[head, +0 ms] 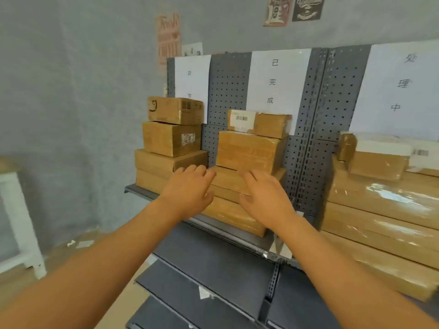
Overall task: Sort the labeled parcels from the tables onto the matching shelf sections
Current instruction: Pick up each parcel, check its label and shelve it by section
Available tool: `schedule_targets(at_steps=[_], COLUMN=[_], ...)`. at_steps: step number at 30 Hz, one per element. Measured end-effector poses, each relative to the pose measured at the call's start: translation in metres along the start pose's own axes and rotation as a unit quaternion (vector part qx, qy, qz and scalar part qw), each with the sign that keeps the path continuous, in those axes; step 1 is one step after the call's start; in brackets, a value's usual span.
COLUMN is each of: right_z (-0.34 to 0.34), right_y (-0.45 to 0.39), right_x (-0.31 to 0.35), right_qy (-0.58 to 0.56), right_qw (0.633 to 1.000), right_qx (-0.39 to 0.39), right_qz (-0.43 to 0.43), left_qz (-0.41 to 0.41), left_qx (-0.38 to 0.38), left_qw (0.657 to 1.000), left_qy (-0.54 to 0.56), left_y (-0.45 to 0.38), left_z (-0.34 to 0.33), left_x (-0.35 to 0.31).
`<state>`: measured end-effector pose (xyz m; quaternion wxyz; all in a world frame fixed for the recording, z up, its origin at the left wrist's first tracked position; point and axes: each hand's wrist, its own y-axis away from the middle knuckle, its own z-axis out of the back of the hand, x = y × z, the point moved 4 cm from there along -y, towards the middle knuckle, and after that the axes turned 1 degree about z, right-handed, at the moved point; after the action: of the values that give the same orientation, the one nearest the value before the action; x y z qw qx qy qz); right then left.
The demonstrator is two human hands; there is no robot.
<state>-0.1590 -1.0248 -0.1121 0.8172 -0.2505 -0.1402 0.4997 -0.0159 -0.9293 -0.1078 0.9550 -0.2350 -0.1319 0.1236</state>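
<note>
Partly hiding behind two outstretched hands: the lower parcels of the middle stack (249, 150), sitting on the grey shelf (237, 236) beneath a paper sign (275, 86) reading 已完成. Hovering with fingers loosely spread and holding nothing, left hand (190, 186) and right hand (266, 195), fingertips close to the cardboard; actual contact hard to make out. Standing to the left, a second stack (171, 138), its sign (191, 77) too faint to read. Running off the right edge, larger taped parcels (380, 210) under a sign (401, 84) reading 处理中.
</note>
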Motion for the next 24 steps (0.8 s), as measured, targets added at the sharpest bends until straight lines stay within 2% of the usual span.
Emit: schedule_targets(at_steps=[5, 12, 15, 24], right_z=[-0.033, -0.095, -0.121, -0.196], right_y=[-0.046, -0.124, -0.150, -0.230], right_x=[0.085, 0.228, 0.295, 0.467], right_qy=[-0.029, -0.048, -0.093, -0.133], right_qw=[0.998, 0.993, 0.988, 0.964], right_qx=[0.012, 0.025, 0.017, 0.049], right_qz=[0.047, 0.106, 0.126, 0.224], left_qz=[0.058, 0.118, 0.155, 0.263], left_qx=[0.011, 0.047, 0.071, 0.110], left_qw=[0.997, 0.986, 0.976, 0.942], left_qy=[-0.042, -0.111, -0.132, -0.178], left_y=[0.045, 0.122, 0.163, 0.257], left_z=[0.000, -0.004, -0.006, -0.010], left_x=[0.091, 0.250, 0.315, 0.474])
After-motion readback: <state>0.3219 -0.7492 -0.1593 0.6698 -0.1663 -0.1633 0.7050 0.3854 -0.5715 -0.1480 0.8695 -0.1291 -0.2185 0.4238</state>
